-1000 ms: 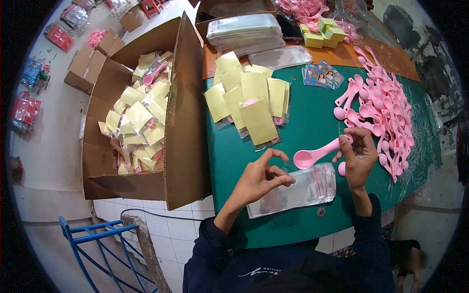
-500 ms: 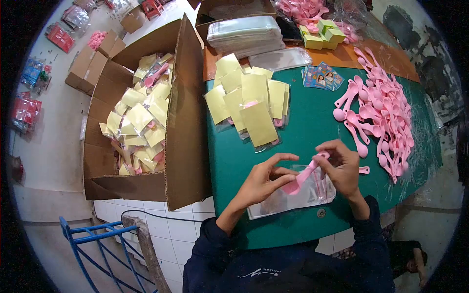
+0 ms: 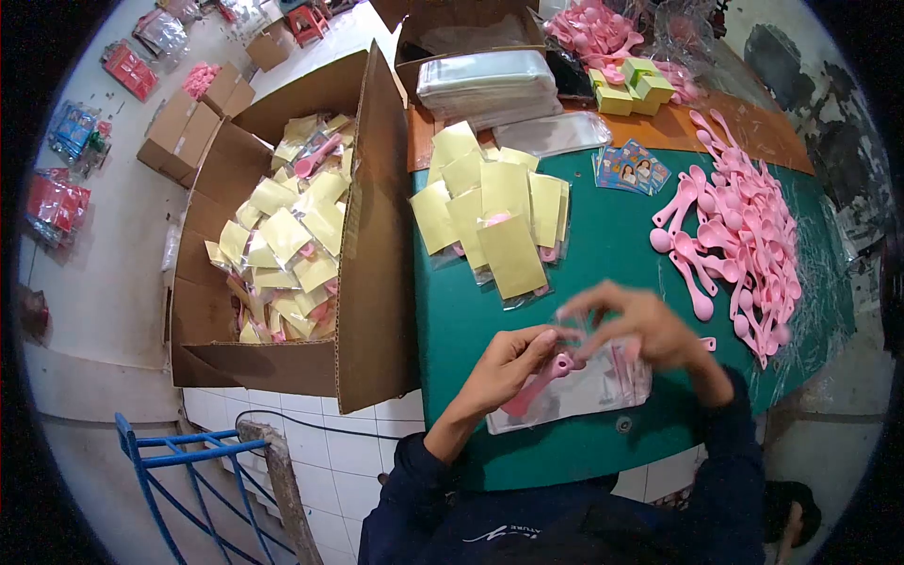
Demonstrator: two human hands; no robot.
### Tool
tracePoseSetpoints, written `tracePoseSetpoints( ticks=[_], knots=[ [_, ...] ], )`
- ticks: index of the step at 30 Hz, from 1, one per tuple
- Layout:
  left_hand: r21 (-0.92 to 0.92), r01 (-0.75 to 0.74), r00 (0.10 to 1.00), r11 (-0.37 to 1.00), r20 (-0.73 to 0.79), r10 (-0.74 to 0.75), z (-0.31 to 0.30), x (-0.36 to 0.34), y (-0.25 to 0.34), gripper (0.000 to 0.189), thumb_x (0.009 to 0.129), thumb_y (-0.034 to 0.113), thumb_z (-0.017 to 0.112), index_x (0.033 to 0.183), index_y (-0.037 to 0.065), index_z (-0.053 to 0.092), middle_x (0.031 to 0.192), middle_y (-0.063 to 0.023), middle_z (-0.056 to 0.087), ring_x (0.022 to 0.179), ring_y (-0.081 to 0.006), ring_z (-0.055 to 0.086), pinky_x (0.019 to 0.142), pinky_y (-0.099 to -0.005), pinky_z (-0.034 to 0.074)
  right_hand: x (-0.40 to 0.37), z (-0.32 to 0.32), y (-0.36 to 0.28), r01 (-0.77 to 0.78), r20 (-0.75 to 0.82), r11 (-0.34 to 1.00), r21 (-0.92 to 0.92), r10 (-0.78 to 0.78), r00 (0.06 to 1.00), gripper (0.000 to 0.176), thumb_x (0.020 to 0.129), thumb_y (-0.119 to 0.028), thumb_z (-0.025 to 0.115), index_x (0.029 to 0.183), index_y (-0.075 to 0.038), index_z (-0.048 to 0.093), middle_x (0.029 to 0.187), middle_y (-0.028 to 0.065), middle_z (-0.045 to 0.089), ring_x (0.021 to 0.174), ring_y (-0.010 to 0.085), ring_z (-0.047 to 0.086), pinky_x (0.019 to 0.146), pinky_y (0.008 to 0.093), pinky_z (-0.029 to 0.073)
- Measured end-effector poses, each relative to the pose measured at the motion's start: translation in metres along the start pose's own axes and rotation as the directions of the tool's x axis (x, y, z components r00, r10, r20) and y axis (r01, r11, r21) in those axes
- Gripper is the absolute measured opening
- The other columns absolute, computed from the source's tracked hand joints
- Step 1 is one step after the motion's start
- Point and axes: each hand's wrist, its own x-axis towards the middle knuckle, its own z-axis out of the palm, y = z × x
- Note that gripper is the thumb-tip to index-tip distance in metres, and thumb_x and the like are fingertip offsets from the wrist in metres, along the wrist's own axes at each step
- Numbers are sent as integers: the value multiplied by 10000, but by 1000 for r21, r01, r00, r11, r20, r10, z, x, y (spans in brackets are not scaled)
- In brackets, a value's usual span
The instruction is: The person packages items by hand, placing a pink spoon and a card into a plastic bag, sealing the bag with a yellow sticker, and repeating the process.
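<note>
A pink plastic measuring spoon (image 3: 539,388) slants below the fingers of my left hand (image 3: 513,365), its holed handle end pointing up to the right. That hand is closed around it, thumb and forefinger pinched together. My right hand (image 3: 645,325) is smeared by motion just right of the left fingertips, over the stack of clear plastic bags (image 3: 603,388). The bags lie flat near the table's front edge, partly covered by the hands and spoon. Another pink handle (image 3: 708,345) shows beside my right wrist.
A heap of pink spoons (image 3: 744,245) covers the right side of the green table (image 3: 603,240). Packed bags with yellow cards (image 3: 513,254) lie left of centre. A cardboard box (image 3: 377,235) of similar packs stands at the left. Printed cards (image 3: 631,169) and yellow-green blocks (image 3: 636,89) sit farther back.
The spoon has passed from my right fingers to my left hand, its handle end now lower and farther left. The right hand has swung up and blurred. The whole view has shifted slightly.
</note>
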Motion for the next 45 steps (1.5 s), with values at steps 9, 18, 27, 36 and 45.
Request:
tracePoseSetpoints(
  ticks=[9, 18, 27, 36, 45],
  knots=[
    [-52, -43, 998, 998, 45, 45, -4, -6, 8, 384, 989, 238, 370, 1175, -62, 519, 1021, -176, 637, 925, -188, 625, 802, -268, 493, 38, -185, 183, -664, -577, 380, -644, 330, 748, 386, 638, -257, 716, 898, 20, 648, 755, 162, 637, 715, 288, 614, 670, 350, 480],
    [8, -57, 997, 998, 44, 56, 0, -4, 8, 435, 985, 289, 361, 1165, -76, 513, 1032, -214, 626, 917, -221, 630, 816, -304, 495, 28, -188, 184, -694, -628, 465, -550, 318, 710, 466, 589, -198, 757, 986, 3, 619, 860, 130, 648, 776, 198, 617, 710, 298, 474],
    [42, -59, 998, 997, -5, 59, -9, -7, 11, 421, 978, 280, 395, 1161, -77, 522, 1029, -199, 629, 917, -214, 629, 821, -301, 494, 24, -88, 46, -293, -338, 945, -148, 230, 913, 308, 758, -19, 589, 1064, -37, 558, 866, 67, 610, 788, 122, 603, 666, 287, 496],
    [113, -66, 998, 991, -3, 67, -8, -7, 12, 364, 986, 236, 387, 1086, -66, 563, 991, -143, 641, 872, -161, 618, 759, -260, 489, -1, -15, -49, -282, -457, 958, 55, 275, 846, 327, 803, 24, 608, 1118, -17, 527, 937, 61, 609, 906, 121, 606, 792, 253, 510],
    [184, 7, 997, 983, -73, 6, -9, -10, 13, 352, 979, 240, 406, 1007, -58, 590, 885, -93, 644, 772, -90, 559, 696, -233, 455, 2, -10, -48, -303, -368, 951, 59, 303, 879, 216, 813, 30, 589, 1025, 8, 550, 926, 72, 611, 911, 121, 604, 779, 266, 516]
  ],
)
